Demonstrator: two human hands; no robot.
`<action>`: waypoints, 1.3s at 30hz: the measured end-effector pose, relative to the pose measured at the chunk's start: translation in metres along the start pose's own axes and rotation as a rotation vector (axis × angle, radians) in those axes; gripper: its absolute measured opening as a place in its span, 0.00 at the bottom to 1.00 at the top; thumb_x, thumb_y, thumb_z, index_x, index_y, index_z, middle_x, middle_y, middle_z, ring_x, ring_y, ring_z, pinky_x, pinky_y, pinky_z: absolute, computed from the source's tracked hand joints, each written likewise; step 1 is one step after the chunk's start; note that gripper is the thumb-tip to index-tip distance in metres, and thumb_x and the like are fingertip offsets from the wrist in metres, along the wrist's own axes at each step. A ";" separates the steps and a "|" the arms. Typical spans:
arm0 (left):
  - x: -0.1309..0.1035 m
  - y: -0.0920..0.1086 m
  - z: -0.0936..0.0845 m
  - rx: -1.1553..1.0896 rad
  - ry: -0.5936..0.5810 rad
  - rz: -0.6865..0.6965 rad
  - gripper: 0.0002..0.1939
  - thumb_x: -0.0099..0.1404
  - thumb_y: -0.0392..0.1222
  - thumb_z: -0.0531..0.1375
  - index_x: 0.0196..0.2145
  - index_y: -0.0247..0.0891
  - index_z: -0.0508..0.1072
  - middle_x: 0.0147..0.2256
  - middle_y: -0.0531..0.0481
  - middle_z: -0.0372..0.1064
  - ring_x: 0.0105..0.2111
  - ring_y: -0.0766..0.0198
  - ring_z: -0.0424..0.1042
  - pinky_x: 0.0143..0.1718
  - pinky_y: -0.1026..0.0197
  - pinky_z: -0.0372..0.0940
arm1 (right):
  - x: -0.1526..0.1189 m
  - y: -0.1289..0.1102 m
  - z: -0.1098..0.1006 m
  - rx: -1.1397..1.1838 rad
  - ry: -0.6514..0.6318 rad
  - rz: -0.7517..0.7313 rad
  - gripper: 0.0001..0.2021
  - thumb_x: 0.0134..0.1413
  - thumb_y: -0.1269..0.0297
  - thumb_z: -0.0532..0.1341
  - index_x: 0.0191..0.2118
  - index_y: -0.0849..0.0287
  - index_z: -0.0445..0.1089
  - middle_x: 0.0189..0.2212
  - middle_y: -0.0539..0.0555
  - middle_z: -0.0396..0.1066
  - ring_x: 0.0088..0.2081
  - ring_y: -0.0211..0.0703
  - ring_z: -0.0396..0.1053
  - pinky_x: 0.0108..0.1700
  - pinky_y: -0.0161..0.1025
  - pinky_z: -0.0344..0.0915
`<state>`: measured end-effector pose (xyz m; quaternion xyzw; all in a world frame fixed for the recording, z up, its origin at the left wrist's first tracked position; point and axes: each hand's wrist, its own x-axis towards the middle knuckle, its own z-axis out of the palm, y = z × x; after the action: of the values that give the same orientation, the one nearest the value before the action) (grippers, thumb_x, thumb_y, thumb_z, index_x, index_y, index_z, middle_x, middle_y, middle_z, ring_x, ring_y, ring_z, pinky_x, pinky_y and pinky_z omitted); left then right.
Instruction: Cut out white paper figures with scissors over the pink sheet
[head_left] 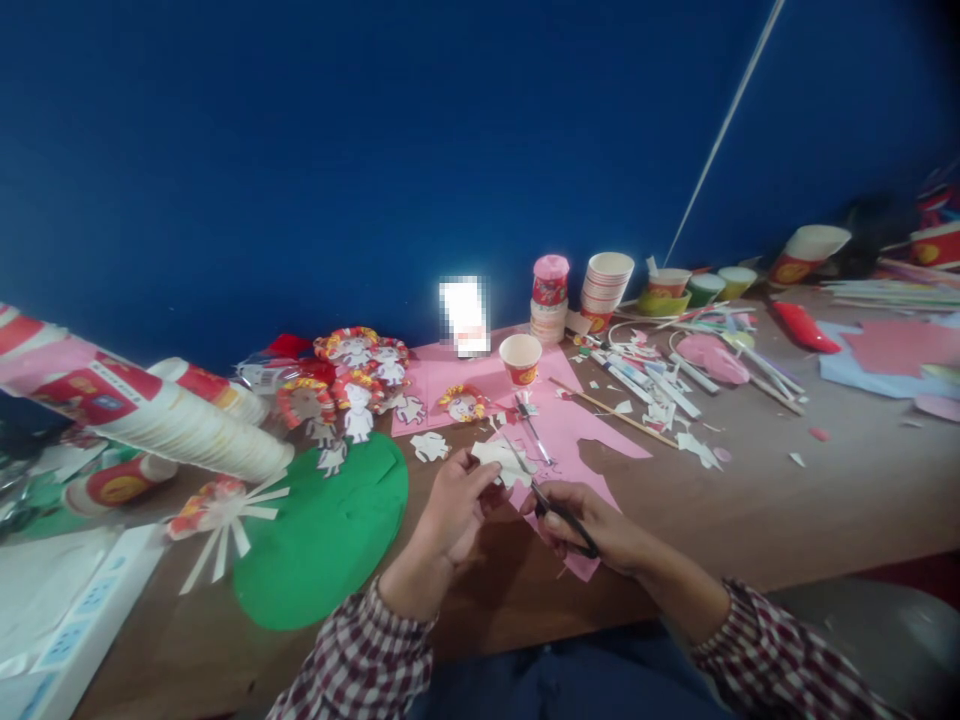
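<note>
Near the table's front edge my left hand [466,505] pinches a piece of white paper [506,461] between thumb and fingers. Black-handled scissors [571,525] are gripped in my right hand [574,522], their blades pointing up and left against the paper. A pink paper sheet [581,440] with cut-out edges lies beneath and behind both hands. On it rest a pen [535,435] and an upright paper cup [520,360]. Just left of the held paper lies a white paper cut-out figure [430,447]. My left fingertips are partly hidden behind the paper.
Left are a green paper disc [322,540], cut-out figures with yellow-red rings [358,400] and a leaning stack of paper cups [172,420]. Markers [637,375], paper scraps and a thin wooden stick [615,412] lie right. More stacked cups [606,285] stand by the blue wall [337,170].
</note>
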<state>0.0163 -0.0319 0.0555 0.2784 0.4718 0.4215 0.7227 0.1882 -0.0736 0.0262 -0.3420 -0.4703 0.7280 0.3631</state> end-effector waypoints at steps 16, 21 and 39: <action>-0.003 -0.001 0.002 -0.008 -0.069 0.001 0.14 0.48 0.35 0.66 0.32 0.36 0.66 0.27 0.54 0.68 0.26 0.70 0.69 0.30 0.65 0.68 | -0.002 0.004 -0.004 -0.041 -0.045 -0.005 0.19 0.51 0.52 0.61 0.41 0.64 0.65 0.23 0.48 0.61 0.23 0.31 0.59 0.25 0.29 0.56; 0.000 -0.004 0.000 -0.092 -0.079 -0.060 0.13 0.49 0.33 0.65 0.34 0.33 0.68 0.29 0.51 0.68 0.26 0.72 0.68 0.29 0.69 0.67 | -0.002 0.005 -0.004 -0.021 -0.062 -0.010 0.23 0.49 0.49 0.61 0.42 0.64 0.65 0.23 0.48 0.62 0.23 0.31 0.58 0.24 0.29 0.55; -0.004 -0.018 0.010 0.103 0.118 0.191 0.16 0.48 0.37 0.65 0.34 0.36 0.64 0.26 0.53 0.68 0.23 0.67 0.68 0.27 0.62 0.66 | 0.005 0.004 0.003 -0.065 0.016 -0.045 0.18 0.49 0.51 0.61 0.37 0.63 0.66 0.23 0.47 0.61 0.23 0.31 0.59 0.24 0.29 0.58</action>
<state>0.0308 -0.0445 0.0467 0.3333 0.5059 0.4793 0.6350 0.1826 -0.0724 0.0223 -0.3492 -0.4984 0.7011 0.3717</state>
